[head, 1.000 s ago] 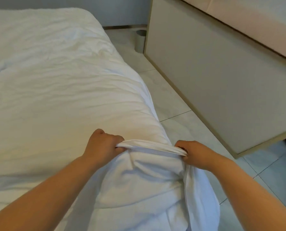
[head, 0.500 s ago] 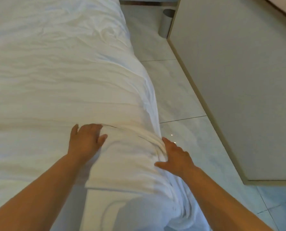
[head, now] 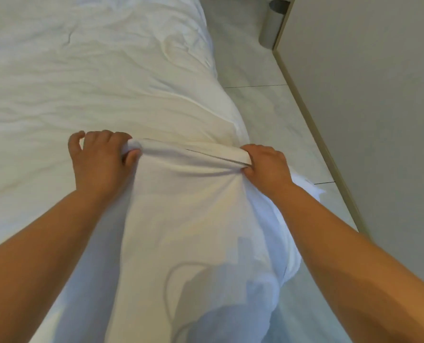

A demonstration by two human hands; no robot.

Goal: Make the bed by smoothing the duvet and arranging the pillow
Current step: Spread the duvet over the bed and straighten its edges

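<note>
Two hands hold one edge of the duvet [head: 94, 78], which lies spread out and wrinkled. The left hand [head: 99, 162] pinches a bunched fold between thumb and curled fingers. The right hand [head: 268, 167] is clenched on the same edge, where it overhangs the floor [head: 268, 107]. Step in hand, judged: smoothing. Next move likely calls for an even, simultaneous pull. No pillow is visible.
</note>
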